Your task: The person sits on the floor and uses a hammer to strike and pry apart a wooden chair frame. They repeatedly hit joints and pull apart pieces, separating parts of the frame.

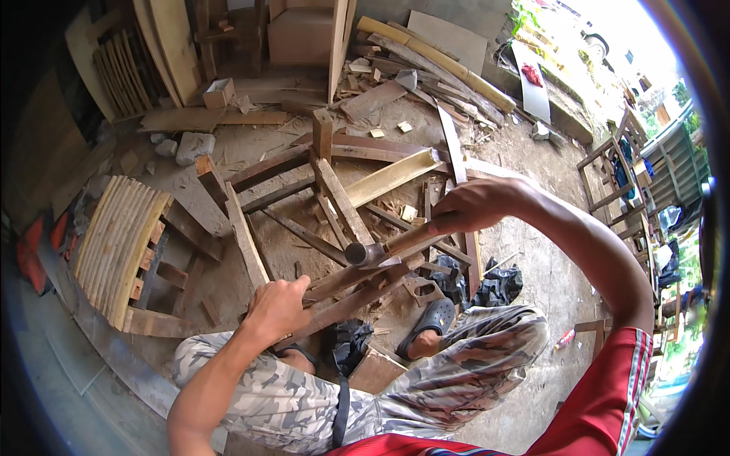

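My right hand [479, 204] is closed round the wooden handle of a hammer [363, 254]. The hammer's dark head hovers over or rests against the wooden chair frame [357, 300] by my knees; which of the two I cannot tell. At the frame's left end my left hand [275, 310] is closed on the wood, its fingertips partly hidden. Beyond the frame, more joined legs and rails [334, 194] stand up from the floor, with a pale board [391, 176] slanting beside them.
A slatted wooden piece [122, 251] stands at the left. Scrap boards and a long yellowish pole [437, 62] lie heaped at the back. Concrete chunks [195, 148] sit at the far left. Black plastic [494, 286] lies near my right knee, and wooden frames [608, 178] stand at the right.
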`<action>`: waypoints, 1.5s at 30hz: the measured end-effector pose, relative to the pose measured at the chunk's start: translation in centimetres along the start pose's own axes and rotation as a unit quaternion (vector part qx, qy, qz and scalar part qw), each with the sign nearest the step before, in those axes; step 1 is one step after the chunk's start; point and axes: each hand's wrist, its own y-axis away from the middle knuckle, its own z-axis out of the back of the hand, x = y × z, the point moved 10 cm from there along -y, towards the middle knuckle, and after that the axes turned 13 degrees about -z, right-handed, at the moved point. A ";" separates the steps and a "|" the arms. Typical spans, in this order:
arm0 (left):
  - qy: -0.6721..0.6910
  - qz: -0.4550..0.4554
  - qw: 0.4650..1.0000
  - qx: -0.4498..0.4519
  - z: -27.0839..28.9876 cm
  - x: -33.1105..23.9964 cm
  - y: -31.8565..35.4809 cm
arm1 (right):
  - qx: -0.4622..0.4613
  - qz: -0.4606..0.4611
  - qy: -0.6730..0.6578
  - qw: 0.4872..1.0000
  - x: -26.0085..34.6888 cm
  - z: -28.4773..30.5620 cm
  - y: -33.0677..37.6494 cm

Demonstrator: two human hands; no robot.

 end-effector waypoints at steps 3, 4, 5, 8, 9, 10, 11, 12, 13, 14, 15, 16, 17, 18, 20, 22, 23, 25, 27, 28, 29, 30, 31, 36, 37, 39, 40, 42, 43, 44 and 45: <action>0.004 -0.007 1.000 -0.011 -0.3 0.4 0.0 | -0.101 0.029 0.016 0.994 -0.4 0.2 0.8; 0.004 -0.008 1.000 -0.011 -0.3 0.4 -0.1 | -0.117 0.029 0.018 0.993 -1.0 0.0 0.6; 0.004 -0.008 1.000 -0.009 -0.3 0.3 -0.1 | -0.132 0.030 0.018 0.991 -1.3 -0.1 0.4; 0.017 -0.018 0.999 -0.027 0.0 -0.2 -0.2 | -0.171 0.052 0.019 0.984 -1.8 -0.4 0.6; 0.019 -0.014 0.999 -0.028 0.0 -0.1 -0.1 | -0.180 0.057 0.018 0.982 -2.1 -0.7 0.5; 0.020 -0.010 0.999 -0.028 -0.1 0.0 0.1 | -0.187 0.070 -0.001 0.980 -2.5 -1.1 0.2; 0.022 -0.007 0.999 -0.031 -0.1 0.1 0.1 | -0.195 0.080 -0.007 0.978 -3.0 -1.5 0.0; 0.020 -0.008 0.999 -0.030 -0.1 0.0 0.0 | -0.203 0.090 -0.013 0.975 -3.5 -1.9 -0.2; 0.017 -0.009 0.999 -0.030 -0.1 -0.1 -0.2 | -0.211 0.100 -0.018 0.972 -4.0 -2.2 -0.2; 0.014 -0.009 0.999 -0.029 -0.1 -0.1 -0.2 | -0.215 0.105 -0.026 0.971 -4.2 -2.4 -0.2; 0.013 -0.009 0.999 -0.030 0.0 -0.1 -0.2 | -0.221 0.107 -0.040 0.969 -4.5 -2.6 -0.3; 0.013 -0.009 0.999 -0.031 0.0 -0.2 -0.2 | -0.227 0.109 -0.053 0.966 -4.8 -2.9 -0.4; 0.012 -0.008 0.999 -0.032 0.0 -0.2 -0.2 | -0.234 0.112 -0.066 0.964 -4.9 -2.9 -0.5; 0.008 -0.007 1.000 -0.024 0.0 -0.2 -0.3 | -0.227 0.106 -0.066 0.966 -5.1 -3.1 -0.8; 0.001 -0.007 1.000 -0.009 0.1 -0.1 -0.3 | -0.215 0.092 -0.065 0.970 -5.6 -3.4 -1.2; 0.004 -0.015 1.000 -0.017 0.0 -0.2 -0.3 | -0.233 0.104 -0.094 0.962 -6.3 -4.1 -1.4; 0.004 -0.014 1.000 -0.021 -0.2 -0.1 -0.1 | -0.241 0.114 -0.108 0.958 -6.3 -4.4 -1.5; 0.006 -0.013 1.000 -0.020 -0.1 0.0 -0.4 | -0.270 0.133 -0.116 0.947 -6.6 -4.6 -1.5; 0.008 -0.013 1.000 -0.016 -0.1 0.0 -0.5 | -0.278 0.138 -0.126 0.942 -7.1 -4.9 -1.8; 0.010 -0.011 1.000 -0.014 -0.1 0.0 -0.4 | -0.284 0.140 -0.133 0.939 -7.3 -5.1 -2.0; 0.011 -0.008 1.000 -0.012 -0.1 0.1 -0.3 | -0.292 0.146 -0.132 0.936 -7.3 -5.2 -2.0; 0.008 -0.015 1.000 -0.026 0.0 0.2 -0.4 | -0.299 0.153 -0.130 0.933 -7.4 -5.3 -2.0; 0.005 -0.022 0.999 -0.039 -0.1 0.4 -0.5 | -0.307 0.159 -0.129 0.929 -7.5 -5.4 -1.9; 0.003 -0.026 0.999 -0.043 -0.4 0.2 -0.3 | -0.341 0.136 -0.127 0.921 -8.5 -6.5 -2.4; 0.004 -0.023 0.999 -0.040 -0.3 0.2 -0.3 | -0.353 0.131 -0.129 0.917 -8.8 -6.7 -2.4; 0.007 -0.020 0.999 -0.031 -0.2 0.0 -0.2 | -0.366 0.130 -0.105 0.916 -8.5 -6.8 -2.3; 0.008 -0.021 0.999 -0.025 -0.1 -0.3 -0.2 | -0.378 0.133 -0.107 0.910 -8.3 -6.9 -2.1; 0.006 -0.026 0.999 -0.027 0.1 -0.4 -0.2 | -0.407 0.130 -0.099 0.899 -8.0 -6.5 -1.2; 0.003 -0.031 0.999 -0.030 -0.1 -0.3 -0.2 | -0.417 0.130 -0.108 0.893 -8.0 -6.8 -1.1; -0.001 -0.038 0.999 -0.037 0.1 -0.4 -0.3 | -0.431 0.129 -0.113 0.886 -8.1 -6.9 -1.0; -0.008 -0.033 0.999 -0.032 0.2 -0.3 -0.3 | -0.445 0.129 -0.119 0.878 -8.2 -6.9 -0.7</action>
